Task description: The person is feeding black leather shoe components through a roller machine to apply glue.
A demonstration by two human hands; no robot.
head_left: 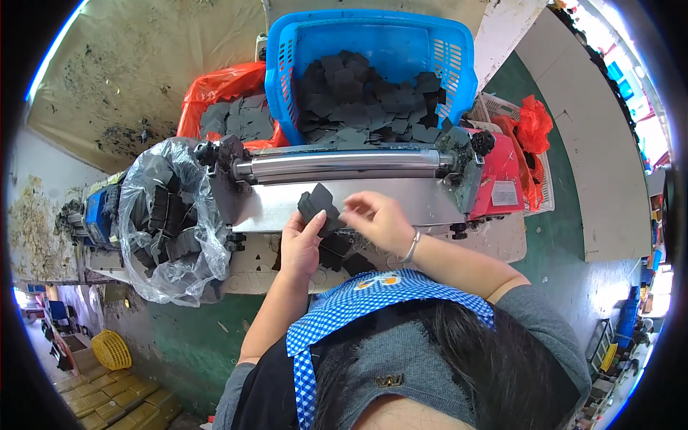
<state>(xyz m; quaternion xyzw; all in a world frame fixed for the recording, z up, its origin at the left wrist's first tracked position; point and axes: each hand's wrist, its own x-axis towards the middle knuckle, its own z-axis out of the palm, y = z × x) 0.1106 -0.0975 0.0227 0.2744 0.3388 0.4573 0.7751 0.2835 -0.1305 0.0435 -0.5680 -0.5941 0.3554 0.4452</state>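
Observation:
My left hand [300, 247] is closed around a small stack of black square pieces [312, 206], thumb on top, in front of the machine's bright metal plate. Just right of the stack is my right hand [378, 221]; its fingers are bent and apart, the tips slightly blurred, and I see nothing in them. More black pieces [335, 251] lie on the machine's front ledge below my hands. Behind the plate a shiny metal roller [344, 164] runs across the machine.
A blue basket [369, 20] of loose black pieces stands behind the roller, beside a red bag [222, 84] of similar pieces. At left hangs a clear plastic bag [140, 269] with bundled stacks. The machine's red housing [497, 175] and a white crate [542, 188] are at right.

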